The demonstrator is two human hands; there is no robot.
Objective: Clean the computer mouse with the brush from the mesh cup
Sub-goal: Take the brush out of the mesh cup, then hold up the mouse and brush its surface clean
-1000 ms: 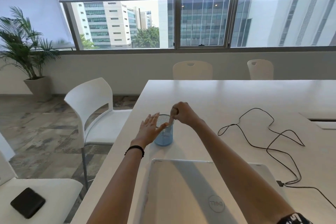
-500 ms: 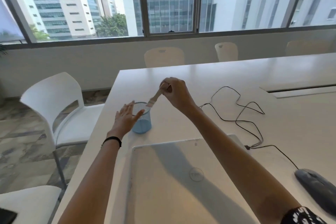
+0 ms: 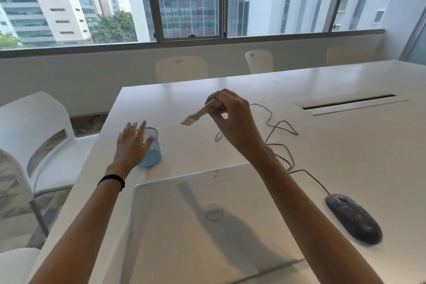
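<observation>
My right hand (image 3: 230, 117) is shut on the wooden handle of a small brush (image 3: 198, 115), held in the air above the white table (image 3: 322, 150), bristles pointing down-left. The blue mesh cup (image 3: 153, 150) stands upright on the table to the left. My left hand (image 3: 131, 145) hovers open with spread fingers in front of the cup, covering its left side. The dark computer mouse (image 3: 353, 218) lies at the right near edge, its black cable (image 3: 281, 143) looping back across the table.
A shut silver laptop (image 3: 207, 219) lies on the table directly in front of me, between my forearms. White chairs (image 3: 46, 136) stand at the left side and across the table. A cable slot (image 3: 350, 105) is set into the tabletop at far right.
My right hand has lifted the brush out of the mesh cup and carried it up and to the right. My view has swung right, bringing the mouse into sight.
</observation>
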